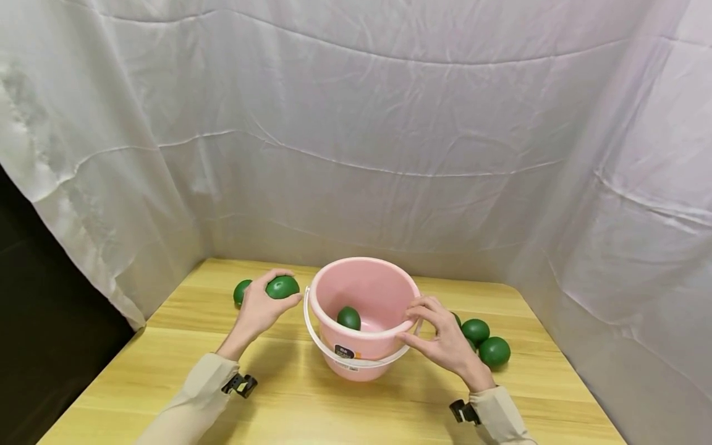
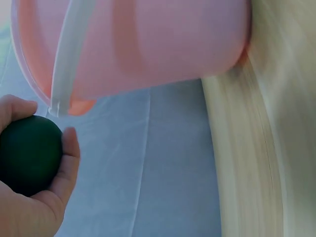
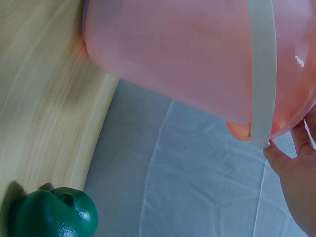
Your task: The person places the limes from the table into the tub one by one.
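Note:
A pink bucket (image 1: 356,343) with a white handle (image 1: 311,327) stands at the middle of the table. Just left of its rim, my left hand (image 1: 264,309) holds a dark green, rounded fruit (image 1: 282,287) that looks like an avocado, between thumb and fingers. The left wrist view shows this fruit (image 2: 30,155) off the table, apart from the bucket. My right hand (image 1: 442,337) grips the bucket's right rim, its thumb low by the handle's end and its fingers over the edge. Inside the bucket lies another green fruit (image 1: 348,317).
To the right of the bucket, several more green fruits (image 1: 494,352) lie close together, partly behind my right hand. One green fruit (image 1: 241,292) lies behind my left hand. A wooden table (image 1: 278,402) carries everything, and pale cloth (image 1: 356,142) hangs behind and beside it.

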Action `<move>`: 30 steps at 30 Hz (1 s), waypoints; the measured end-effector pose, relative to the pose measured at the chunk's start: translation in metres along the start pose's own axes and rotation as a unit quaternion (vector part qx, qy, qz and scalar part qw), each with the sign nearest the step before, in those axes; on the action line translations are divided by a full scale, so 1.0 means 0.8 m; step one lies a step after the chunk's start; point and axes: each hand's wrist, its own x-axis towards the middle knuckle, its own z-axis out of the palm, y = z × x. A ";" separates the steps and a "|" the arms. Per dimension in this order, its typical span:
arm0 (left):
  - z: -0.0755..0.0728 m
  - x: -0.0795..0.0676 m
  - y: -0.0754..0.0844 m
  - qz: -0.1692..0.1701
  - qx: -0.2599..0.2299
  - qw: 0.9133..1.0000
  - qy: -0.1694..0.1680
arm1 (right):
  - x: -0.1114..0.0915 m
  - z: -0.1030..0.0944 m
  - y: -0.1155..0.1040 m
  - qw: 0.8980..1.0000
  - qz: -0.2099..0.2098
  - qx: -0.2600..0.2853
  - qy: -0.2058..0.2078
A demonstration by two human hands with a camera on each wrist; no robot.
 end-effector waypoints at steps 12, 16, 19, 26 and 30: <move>0.010 0.005 0.014 0.030 -0.032 0.999 0.010 | 0.000 0.000 0.000 1.000 -0.008 0.000 0.004; 0.012 0.006 0.018 0.050 -0.045 0.998 0.019 | 0.001 -0.001 -0.001 1.000 0.000 0.000 0.002; 0.014 0.007 0.019 0.064 -0.054 0.996 0.028 | 0.001 -0.001 -0.002 1.000 0.001 0.000 0.002; 0.022 0.009 0.021 0.081 -0.082 0.993 0.038 | 0.001 0.000 -0.001 1.000 -0.006 -0.003 0.007; 0.027 0.010 0.027 0.074 -0.097 0.992 0.034 | 0.001 0.001 0.001 1.000 -0.007 -0.001 0.006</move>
